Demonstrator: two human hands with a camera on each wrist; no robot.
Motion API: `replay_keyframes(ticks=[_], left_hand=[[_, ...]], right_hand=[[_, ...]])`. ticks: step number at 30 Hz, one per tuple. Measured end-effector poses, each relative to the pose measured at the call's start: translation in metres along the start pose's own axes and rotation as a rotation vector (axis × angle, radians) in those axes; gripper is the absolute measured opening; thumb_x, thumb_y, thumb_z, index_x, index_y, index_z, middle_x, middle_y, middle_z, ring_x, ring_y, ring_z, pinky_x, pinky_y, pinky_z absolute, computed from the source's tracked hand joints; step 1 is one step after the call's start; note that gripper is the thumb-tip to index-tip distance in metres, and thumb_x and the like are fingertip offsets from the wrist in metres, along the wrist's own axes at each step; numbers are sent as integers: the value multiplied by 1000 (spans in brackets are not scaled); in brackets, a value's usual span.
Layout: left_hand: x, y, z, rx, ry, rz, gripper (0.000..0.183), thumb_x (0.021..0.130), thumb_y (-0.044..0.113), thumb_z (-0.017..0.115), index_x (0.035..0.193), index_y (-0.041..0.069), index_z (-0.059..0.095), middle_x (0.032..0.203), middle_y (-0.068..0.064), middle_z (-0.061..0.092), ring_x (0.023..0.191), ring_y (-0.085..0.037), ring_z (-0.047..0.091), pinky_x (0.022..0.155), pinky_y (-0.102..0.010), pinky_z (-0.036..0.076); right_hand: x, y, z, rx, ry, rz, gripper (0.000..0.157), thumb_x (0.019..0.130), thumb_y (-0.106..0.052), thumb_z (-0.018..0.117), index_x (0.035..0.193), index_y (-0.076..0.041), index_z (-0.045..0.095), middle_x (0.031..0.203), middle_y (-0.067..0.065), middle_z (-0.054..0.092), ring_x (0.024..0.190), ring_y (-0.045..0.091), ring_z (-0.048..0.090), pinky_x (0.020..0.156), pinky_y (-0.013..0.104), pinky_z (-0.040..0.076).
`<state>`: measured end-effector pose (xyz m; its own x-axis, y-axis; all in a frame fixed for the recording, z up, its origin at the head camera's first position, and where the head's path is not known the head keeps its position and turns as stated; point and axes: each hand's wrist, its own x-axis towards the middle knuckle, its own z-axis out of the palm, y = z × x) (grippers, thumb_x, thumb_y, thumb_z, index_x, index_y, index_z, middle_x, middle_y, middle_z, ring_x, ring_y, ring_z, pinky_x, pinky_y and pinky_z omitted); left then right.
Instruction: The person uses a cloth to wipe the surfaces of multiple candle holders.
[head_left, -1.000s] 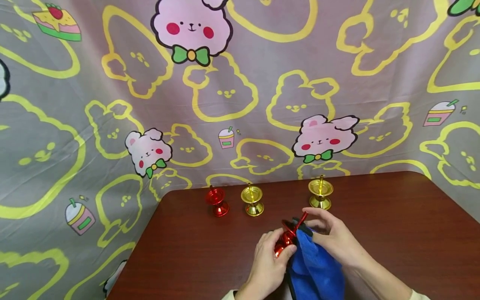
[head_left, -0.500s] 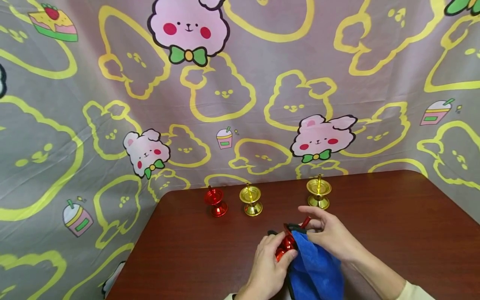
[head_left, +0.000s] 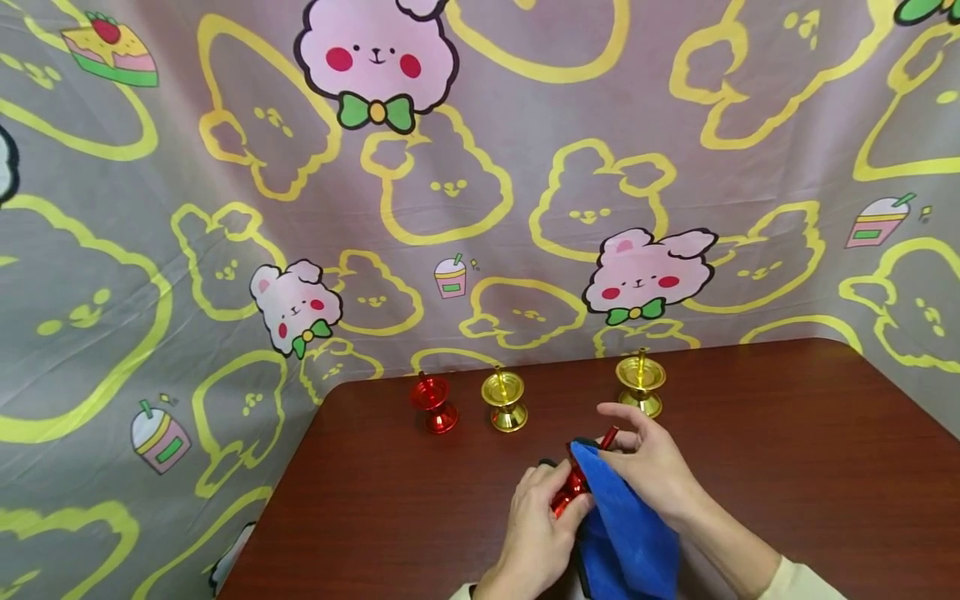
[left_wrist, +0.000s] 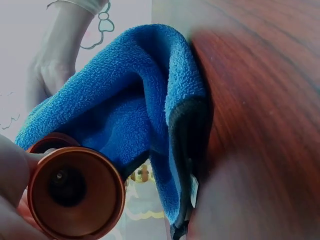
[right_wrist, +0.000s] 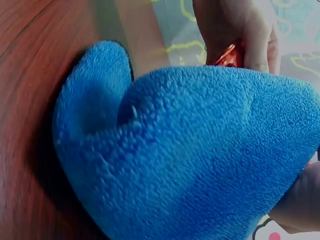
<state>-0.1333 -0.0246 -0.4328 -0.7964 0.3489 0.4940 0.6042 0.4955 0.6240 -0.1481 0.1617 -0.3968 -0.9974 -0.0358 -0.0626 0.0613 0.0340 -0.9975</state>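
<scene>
My left hand (head_left: 528, 529) grips a shiny red candle holder (head_left: 577, 481) by its lower part, tilted with its stem toward the upper right. In the left wrist view the hollow round base (left_wrist: 100, 212) faces the camera. A blue towel (head_left: 633, 533) with dark edging drapes over the holder's dish. My right hand (head_left: 660, 471) pinches the towel near the dish, its index finger raised. The red stem tip (head_left: 610, 437) shows beside those fingers. The dish is mostly hidden by the towel. In the right wrist view the towel (right_wrist: 190, 145) covers most of the work.
Along the back of the brown table (head_left: 360, 500) stand another red candle holder (head_left: 433, 404), a gold candle holder (head_left: 505, 400) and, further right, a second gold candle holder (head_left: 641, 383). A patterned curtain (head_left: 450, 217) hangs behind and to the left of the table.
My right hand has drawn the towel's edge up and over the red dish, which showed more one second ago. My left hand keeps its grip in nearly the same spot.
</scene>
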Motion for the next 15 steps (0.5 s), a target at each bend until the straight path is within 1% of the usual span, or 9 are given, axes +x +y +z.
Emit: replay_keyframes(ticks=[4,8,10,12,15], left_hand=[[2,-2,1,-45,-34,-52,32,89,18,75,121,16,70,95,6,65,91,-8,55,78,-26,46],[2,-5,0,-104,-75,-106,32,92,20,73,123,12,70,99,6,66,93,-8,55,80,-27,47],[1,-6,-1,-123,-86,-121,32,93,22,72,123,10,70,99,5,66,92,-8,55,80,-26,47],[-2,-8,-2,-132,-90,-124,33,94,25,72,122,9,70,99,5,67,90,-8,54,78,-26,48],[-5,-9,-4,-125,-80,-99,34,94,28,72,121,8,71,98,3,68,89,-9,55,77,-26,49]], right_hand=[[2,-1,1,28,28,2,62,92,-2,70,146,-5,41,95,14,72,72,26,67,63,34,56],[5,-2,-2,38,17,-5,60,93,0,67,147,-2,40,94,12,72,72,24,67,63,34,56],[6,-3,-5,36,7,-2,60,93,-1,68,146,-1,41,94,11,72,73,24,68,64,34,56],[7,-4,-8,29,-1,-6,59,93,-2,68,146,0,41,95,10,72,74,24,68,65,34,56],[8,-7,-12,6,5,-19,58,93,-3,68,144,1,42,97,11,72,77,25,69,67,33,56]])
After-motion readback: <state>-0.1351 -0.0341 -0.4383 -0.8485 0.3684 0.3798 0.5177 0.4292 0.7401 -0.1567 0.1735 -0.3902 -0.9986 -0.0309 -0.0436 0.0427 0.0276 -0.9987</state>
